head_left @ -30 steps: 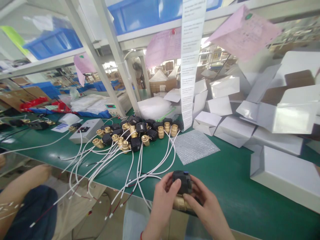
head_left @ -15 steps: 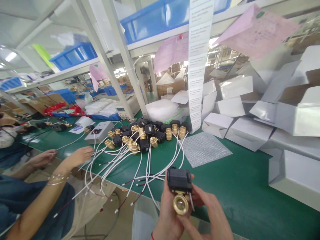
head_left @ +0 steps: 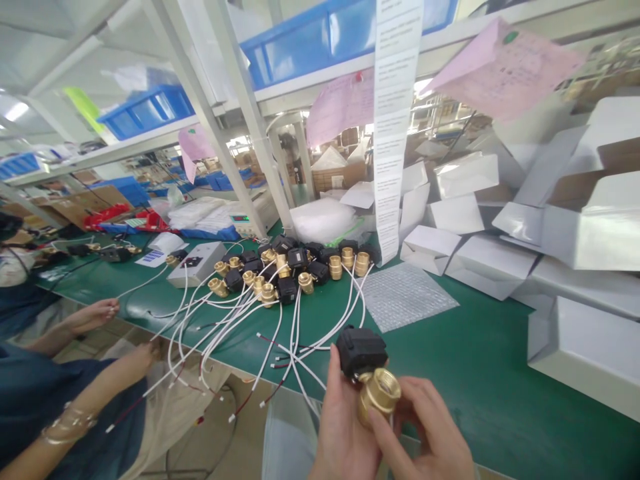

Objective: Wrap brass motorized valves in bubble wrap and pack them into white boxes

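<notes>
Left hand (head_left: 343,427) on my feed grips the brass valve (head_left: 379,395) from the side while my right hand (head_left: 425,433) pinches its threaded end, so it's held above the green bench's (head_left: 465,373) near edge, black actuator (head_left: 361,350) up top, well apart from the valve pile (head_left: 287,270).

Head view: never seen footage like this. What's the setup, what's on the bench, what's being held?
There is no machine here. One camera is worn on a person's head and looks forward and down at their bare hands. The left hand and right hand together hold a valve, a black box on a brass threaded body. On the green table lie a pile of similar valves trailing white cables, a bubble-wrap sheet and white cartons. At far left is a co-worker's hand.
</notes>
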`<state>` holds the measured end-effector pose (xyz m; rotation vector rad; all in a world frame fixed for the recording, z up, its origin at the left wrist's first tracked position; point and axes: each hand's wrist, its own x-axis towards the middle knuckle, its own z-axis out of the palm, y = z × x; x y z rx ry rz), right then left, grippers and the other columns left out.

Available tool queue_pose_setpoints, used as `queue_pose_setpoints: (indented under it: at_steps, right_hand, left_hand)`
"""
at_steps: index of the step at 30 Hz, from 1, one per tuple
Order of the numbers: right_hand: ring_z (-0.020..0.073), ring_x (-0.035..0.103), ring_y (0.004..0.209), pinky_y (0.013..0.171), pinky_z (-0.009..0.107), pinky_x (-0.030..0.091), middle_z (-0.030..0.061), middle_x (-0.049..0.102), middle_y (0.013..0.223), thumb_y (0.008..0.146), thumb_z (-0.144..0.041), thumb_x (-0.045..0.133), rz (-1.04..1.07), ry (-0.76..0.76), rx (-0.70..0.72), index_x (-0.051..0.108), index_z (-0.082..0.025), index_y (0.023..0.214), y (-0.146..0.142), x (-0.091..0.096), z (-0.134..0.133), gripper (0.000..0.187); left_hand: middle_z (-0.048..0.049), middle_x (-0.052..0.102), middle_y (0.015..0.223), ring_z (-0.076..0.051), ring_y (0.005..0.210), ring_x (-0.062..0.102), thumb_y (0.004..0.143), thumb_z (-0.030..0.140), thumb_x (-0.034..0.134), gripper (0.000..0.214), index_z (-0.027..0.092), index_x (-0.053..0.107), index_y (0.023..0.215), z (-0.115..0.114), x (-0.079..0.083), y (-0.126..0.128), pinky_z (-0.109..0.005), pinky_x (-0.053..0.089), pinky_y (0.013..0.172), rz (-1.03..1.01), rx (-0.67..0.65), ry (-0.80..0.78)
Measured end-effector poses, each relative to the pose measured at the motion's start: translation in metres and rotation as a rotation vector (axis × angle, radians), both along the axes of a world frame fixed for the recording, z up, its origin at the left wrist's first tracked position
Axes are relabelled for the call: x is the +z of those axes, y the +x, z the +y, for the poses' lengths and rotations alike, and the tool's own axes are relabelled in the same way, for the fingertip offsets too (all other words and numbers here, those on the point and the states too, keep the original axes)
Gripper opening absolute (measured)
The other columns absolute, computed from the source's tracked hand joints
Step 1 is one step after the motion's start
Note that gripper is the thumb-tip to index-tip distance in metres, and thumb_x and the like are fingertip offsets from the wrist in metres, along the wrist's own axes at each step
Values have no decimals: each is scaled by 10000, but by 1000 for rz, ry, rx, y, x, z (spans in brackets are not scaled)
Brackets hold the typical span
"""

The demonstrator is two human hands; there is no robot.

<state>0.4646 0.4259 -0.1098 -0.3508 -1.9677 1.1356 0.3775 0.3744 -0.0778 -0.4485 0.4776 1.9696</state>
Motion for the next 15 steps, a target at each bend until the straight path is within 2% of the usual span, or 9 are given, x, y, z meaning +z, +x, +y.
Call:
queue_pose_setpoints:
  at_steps: [1, 3, 5, 6, 9, 11, 13, 15]
  right_hand:
    - [187, 594, 784, 638, 227, 504, 26, 561, 1002, 1051, -270, 574, 19, -56, 15, 600, -235, 1096, 0, -1, 0, 63]
    - [200, 612, 835, 654, 214, 510, 34, 585, 1005, 1049, -267, 575, 34, -167, 89, 635, -238, 1087, 1, -4, 3, 77]
    - [228, 628, 875, 673, 216, 532, 53, 609, 1008, 1054, -321, 605, 41, -321, 168, 677, -232, 1087, 3, -7, 7, 119]
    - [240, 632, 876, 684, 223, 544, 61, 617, 1001, 1049, -370, 637, 37, -420, 207, 695, -226, 1073, 4, -8, 10, 157]
    - [233, 613, 796, 671, 226, 541, 48, 615, 902, 990, -543, 736, 26, -734, 281, 721, -205, 982, 6, -6, 20, 339]
    - [213, 584, 758, 642, 206, 506, 32, 609, 852, 938, -596, 790, 6, -879, 336, 711, -196, 934, 6, -1, 27, 408]
    - [205, 568, 767, 659, 201, 487, 30, 616, 840, 903, -597, 830, -44, -928, 398, 694, -184, 907, 6, 6, 34, 435]
    - [205, 568, 779, 686, 209, 487, 37, 621, 836, 883, -581, 854, -109, -898, 485, 686, -168, 867, 5, 12, 38, 446]
  left_hand:
    - [-79, 639, 736, -177, 639, 592, 1036, 638, 310, 655, 106, 674, 922, 0, -1, 0, -273, 435, 568, 3, 12, 40]
    - [-84, 665, 807, -192, 726, 614, 960, 591, 585, 482, 120, 682, 993, -1, -5, 1, -280, 481, 656, 73, 17, 105]
    - [-86, 688, 909, -205, 816, 625, 775, 526, 836, 518, 133, 683, 1077, -4, -9, 1, -284, 504, 735, 140, 10, 91]
    - [-88, 691, 967, -207, 851, 624, 706, 504, 891, 583, 139, 681, 1111, -6, -10, 0, -280, 506, 756, 180, 13, 57]
    - [-91, 674, 1054, -191, 889, 606, 705, 508, 879, 589, 139, 683, 1119, -15, -6, -6, -253, 498, 758, 422, 22, -100]
    - [-73, 662, 1047, -181, 885, 591, 713, 516, 867, 592, 154, 672, 1140, -21, 2, -14, -243, 499, 742, 641, -3, -220]
    - [-48, 652, 1007, -175, 860, 587, 689, 550, 877, 667, 185, 651, 1200, -27, 8, -24, -227, 496, 689, 811, -102, -327]
    - [-28, 638, 911, -156, 773, 579, 676, 590, 872, 652, 193, 667, 1151, -31, 11, -33, -197, 459, 592, 884, -197, -365]
